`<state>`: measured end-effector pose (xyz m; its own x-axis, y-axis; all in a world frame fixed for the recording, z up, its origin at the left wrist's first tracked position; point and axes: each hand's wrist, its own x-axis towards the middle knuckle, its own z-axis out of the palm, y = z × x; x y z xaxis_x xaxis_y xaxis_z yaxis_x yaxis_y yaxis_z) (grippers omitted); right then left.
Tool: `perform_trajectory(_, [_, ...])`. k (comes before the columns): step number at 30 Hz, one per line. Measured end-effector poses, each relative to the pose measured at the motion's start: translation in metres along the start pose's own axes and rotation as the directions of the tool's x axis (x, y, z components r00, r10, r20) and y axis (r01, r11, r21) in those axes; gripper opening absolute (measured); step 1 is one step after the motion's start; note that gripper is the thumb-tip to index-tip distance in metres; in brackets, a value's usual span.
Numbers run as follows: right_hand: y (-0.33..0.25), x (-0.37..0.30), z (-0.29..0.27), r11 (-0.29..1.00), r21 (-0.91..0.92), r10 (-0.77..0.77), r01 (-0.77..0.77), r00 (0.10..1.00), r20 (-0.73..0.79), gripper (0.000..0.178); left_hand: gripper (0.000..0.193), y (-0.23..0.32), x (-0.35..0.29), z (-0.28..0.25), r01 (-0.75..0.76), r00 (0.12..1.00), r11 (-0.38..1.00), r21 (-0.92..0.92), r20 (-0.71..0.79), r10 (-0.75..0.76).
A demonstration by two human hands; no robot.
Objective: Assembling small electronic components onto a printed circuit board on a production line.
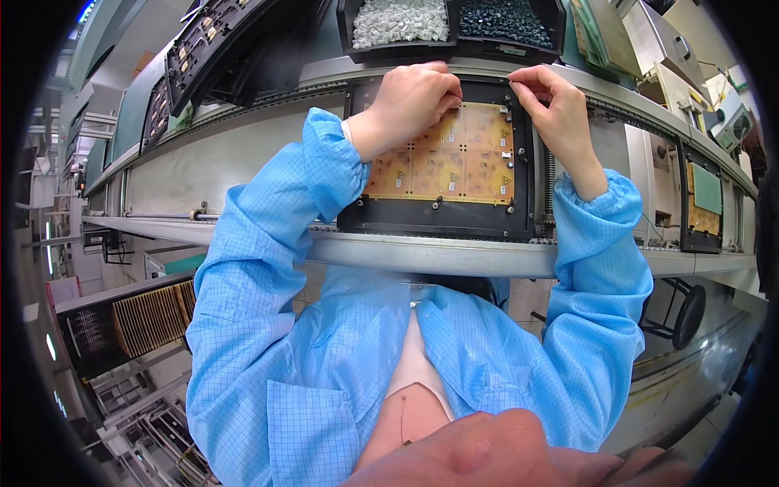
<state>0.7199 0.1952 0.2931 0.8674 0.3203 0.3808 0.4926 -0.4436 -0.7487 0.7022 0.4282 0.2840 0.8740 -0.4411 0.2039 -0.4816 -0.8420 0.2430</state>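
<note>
Bent over a flat amber panel point(442, 154) in a black rectangular frame point(438, 217) on the steel conveyor point(422, 253): left hand point(410, 104) curled knuckles-down on the panel's far edge, right hand point(552, 101) pinching something tiny at the frame's far right corner.

Two bins are sitting just beyond the conveyor rail point(438, 253): a bin of white parts point(401, 21) and, touching it on the right, a bin of dark parts point(505, 22). A rack of tan boards point(150, 318) is standing below the rail, left. A black stool point(686, 315) is standing below it, right.
</note>
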Motion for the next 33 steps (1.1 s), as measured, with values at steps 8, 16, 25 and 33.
perform_trajectory(8, [-0.001, -0.003, 0.004, 0.999, 0.042, 0.033, -0.034, 0.999, 0.026, 0.016, 0.011, -0.003, -0.009, 0.005, 0.061, 0.990, 0.993, -0.103, -0.119, -0.073])
perform_trajectory(16, [0.001, -0.006, 0.005, 0.997, 0.058, 0.054, -0.058, 0.997, 0.061, 0.017, 0.011, -0.002, -0.007, 0.008, 0.031, 0.989, 0.998, -0.063, -0.145, -0.040])
perform_trajectory(25, [0.000, -0.007, 0.009, 0.984, 0.135, 0.102, -0.113, 0.991, 0.084, 0.018, 0.006, 0.001, -0.002, 0.007, 0.049, 0.989, 0.998, -0.029, -0.139, -0.053])
perform_trajectory(33, [0.002, -0.008, 0.010, 0.965, 0.209, 0.131, -0.158, 0.982, 0.138, 0.020, 0.011, 0.004, -0.009, 0.009, 0.083, 0.981, 0.993, -0.080, -0.166, -0.096])
